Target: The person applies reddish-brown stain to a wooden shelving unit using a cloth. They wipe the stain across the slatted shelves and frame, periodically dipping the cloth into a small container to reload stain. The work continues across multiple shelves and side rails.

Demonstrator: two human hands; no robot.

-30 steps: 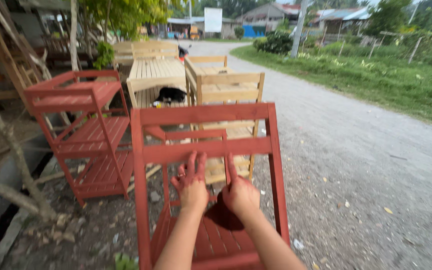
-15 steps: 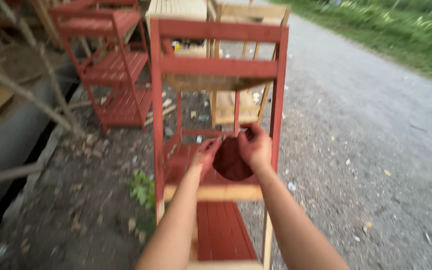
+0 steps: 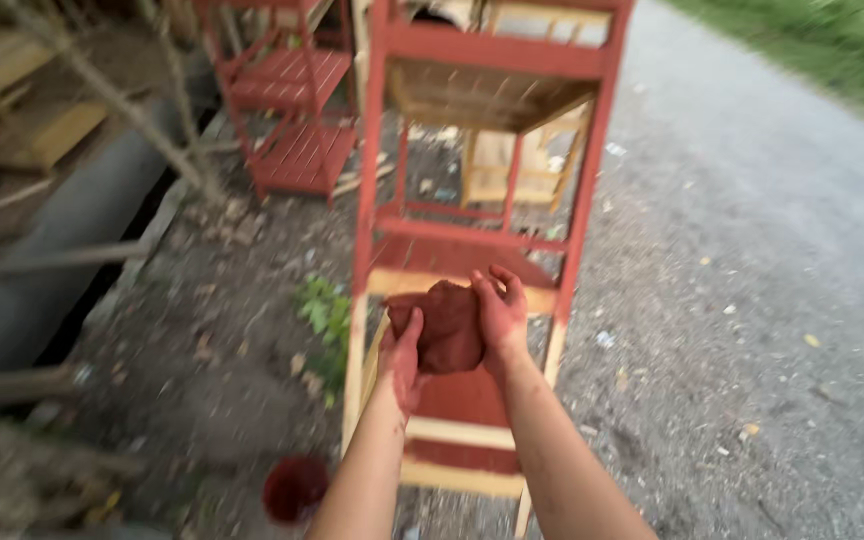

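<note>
Holding: red-stained rag [image 3: 449, 325], bunched into a lump, sitting between both hands above the lower part of the wooden rack [image 3: 482, 230].
Gripping: left hand [image 3: 404, 350], paint-smeared, fingers curling around the rag's left and under side.
Gripping: right hand [image 3: 500, 315], also stained red, fingers wrapping over the rag's right edge, thumb pressing on top; both hands closing on the cloth, neither spreading open.
Standing: rack upright on the dirt, upper frame and posts showing red, lower posts and some crosspieces showing bare pale wood, with red slats lying between them.
Sitting: small round pot of red paint [image 3: 295, 488] on the ground, just left of the left forearm, near the rack's front-left leg.
Growing: green weed [image 3: 324, 312] beside that leg.
Standing: second red rack [image 3: 292, 110] well behind to the left; unpainted wooden furniture [image 3: 512, 165] showing through the frame.
Running: gravel road [image 3: 752, 250] along the right.
</note>
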